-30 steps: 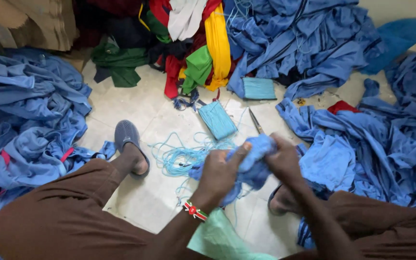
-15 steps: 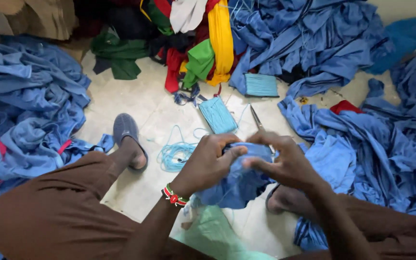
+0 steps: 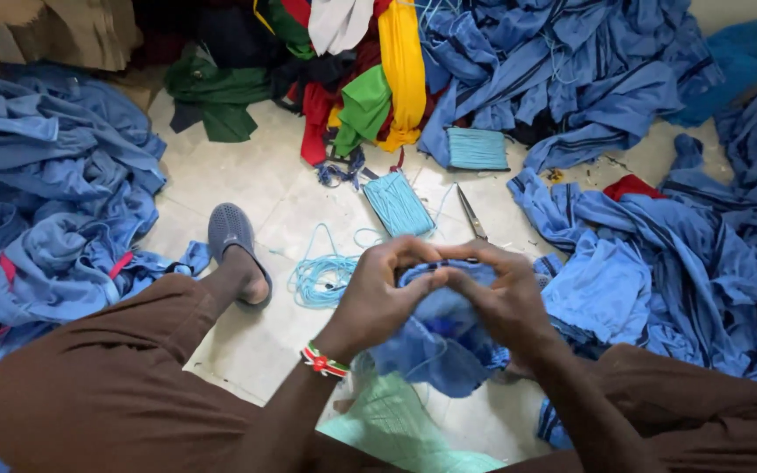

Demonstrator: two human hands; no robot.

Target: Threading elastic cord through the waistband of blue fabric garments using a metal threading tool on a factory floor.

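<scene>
Head view showed us seated on the floor [image 3: 247, 175], our left hand [image 3: 380, 298] and right hand [image 3: 501, 298] together, both pinched on the top edge of a blue cloth [image 3: 440, 337] near our lap. Scissors [image 3: 471, 213] and a cord bundle [image 3: 398, 203] lay just beyond.

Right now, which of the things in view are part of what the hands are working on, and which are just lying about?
In hand:
left hand
right hand
blue garment, pinched at its top edge by both

Lying about:
scissors
loose light-blue cord
cord bundle
second cord bundle
blue cloth piles
coloured fabrics
</scene>
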